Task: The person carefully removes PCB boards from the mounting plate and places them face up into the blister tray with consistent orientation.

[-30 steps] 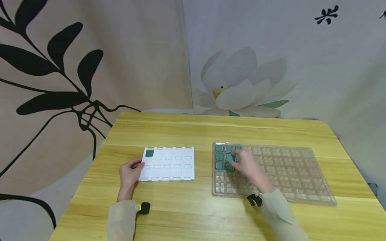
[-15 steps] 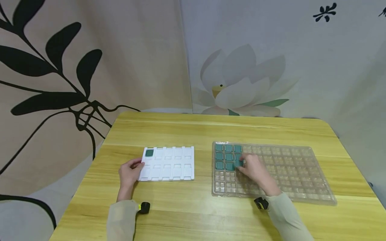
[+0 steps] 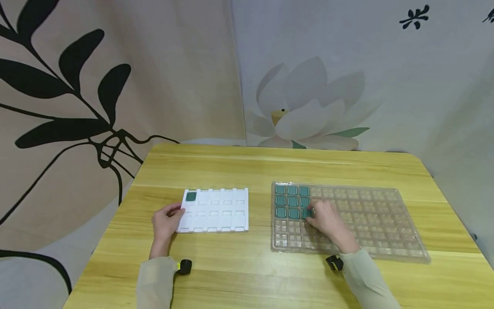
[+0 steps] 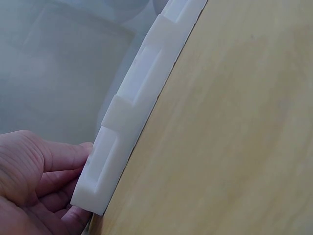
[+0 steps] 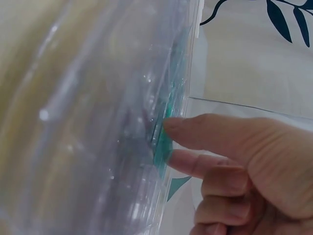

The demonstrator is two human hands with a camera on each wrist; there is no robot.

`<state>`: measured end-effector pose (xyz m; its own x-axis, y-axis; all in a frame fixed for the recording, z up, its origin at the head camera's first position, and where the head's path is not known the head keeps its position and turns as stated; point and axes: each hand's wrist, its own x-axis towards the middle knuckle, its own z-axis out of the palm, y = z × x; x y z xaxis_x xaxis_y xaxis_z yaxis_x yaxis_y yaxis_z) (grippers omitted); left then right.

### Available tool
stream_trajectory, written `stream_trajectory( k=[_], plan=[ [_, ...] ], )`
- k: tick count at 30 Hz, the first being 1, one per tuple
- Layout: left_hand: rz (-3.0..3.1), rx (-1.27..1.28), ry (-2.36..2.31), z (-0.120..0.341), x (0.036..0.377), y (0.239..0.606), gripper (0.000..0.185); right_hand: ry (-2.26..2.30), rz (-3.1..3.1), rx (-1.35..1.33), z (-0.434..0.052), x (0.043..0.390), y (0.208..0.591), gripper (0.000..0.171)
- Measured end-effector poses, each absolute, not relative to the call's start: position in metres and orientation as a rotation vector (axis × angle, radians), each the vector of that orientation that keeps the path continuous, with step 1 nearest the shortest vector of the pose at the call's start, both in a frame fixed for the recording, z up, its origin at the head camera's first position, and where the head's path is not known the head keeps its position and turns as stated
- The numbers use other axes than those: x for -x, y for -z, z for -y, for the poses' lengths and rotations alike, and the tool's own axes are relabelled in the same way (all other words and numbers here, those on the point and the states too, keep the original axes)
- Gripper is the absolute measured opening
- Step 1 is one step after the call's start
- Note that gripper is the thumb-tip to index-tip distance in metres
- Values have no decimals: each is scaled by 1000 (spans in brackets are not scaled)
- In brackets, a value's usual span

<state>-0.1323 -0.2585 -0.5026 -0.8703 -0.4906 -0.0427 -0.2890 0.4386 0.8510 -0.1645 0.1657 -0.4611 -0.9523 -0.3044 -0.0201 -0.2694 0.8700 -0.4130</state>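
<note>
My left hand (image 3: 167, 221) holds the left edge of a white tray (image 3: 216, 210) with shallow pockets. In the left wrist view the thumb (image 4: 68, 155) lies at the tray's edge and the other fingers are curled beside its end. One dark green square chip (image 3: 191, 196) sits in the tray's far-left pocket. My right hand (image 3: 328, 219) is over a clear plastic blister tray (image 3: 366, 223), thumb and index finger pinching a green square chip (image 3: 306, 213) in the third column, third row. The right wrist view shows both fingertips against the green piece (image 5: 164, 147); its far side is hidden.
Several more green chips (image 3: 292, 201) fill the far-left pockets of the clear tray. Both trays lie on a yellow wooden table (image 3: 239, 274), with bare wood between them. A printed curtain (image 3: 185, 77) hangs behind the table.
My right hand has moved right from the second column to the third. The chip at its fingers, tilted half a second ago, now lies flatter in its pocket. The left hand has stayed put.
</note>
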Motion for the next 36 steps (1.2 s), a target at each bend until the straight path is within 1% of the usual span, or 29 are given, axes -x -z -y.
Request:
stream_trajectory(
  k=[8,14,19,26,31,36],
  plan=[
    [2491,-707,1422,259,133,502,27,648,-2951,463,-165,165,459,24],
    [2486,-710,1422,259,133,502,27,633,-2968,454,-156,167,451,27],
    [2476,-701,1424,259,133,503,27,725,-2931,474,-143,170,445,28],
    [2478,-719,1426,260,132,502,27,827,-2946,589,-122,177,446,28],
    [2482,-728,1428,259,131,501,28,863,-2883,588,-103,184,446,30],
    [2476,-716,1425,258,132,502,27,911,-2869,628,-85,187,443,28]
  ],
)
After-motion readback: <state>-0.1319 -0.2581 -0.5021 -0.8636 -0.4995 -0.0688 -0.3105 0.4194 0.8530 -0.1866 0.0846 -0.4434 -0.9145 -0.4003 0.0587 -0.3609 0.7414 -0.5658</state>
